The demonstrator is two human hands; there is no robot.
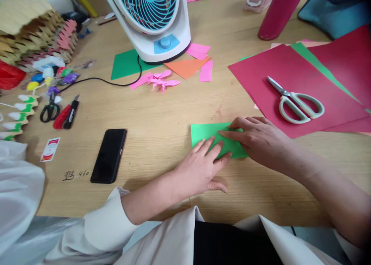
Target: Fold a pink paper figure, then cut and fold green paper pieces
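Note:
A small rectangle of bright green paper (203, 130) lies flat on the table in front of me. My left hand (199, 166) rests palm down on its lower left part, with the fingers spread and the thumb off the paper. Over the paper's right end, my right hand (257, 137) has its fingers bent and held close together. One of its digits stretches left along the paper, and the tips press on the upper part. The paper's right edge is hidden beneath this hand.
White-handled scissors (295, 102) lie on red paper sheets (255, 72) at right. A phone (108, 157), box cutter (71, 112) and black scissors (50, 109) are at left. Behind stand a fan (162, 45) and a red bottle (278, 14), near pink folded paper shapes (162, 80).

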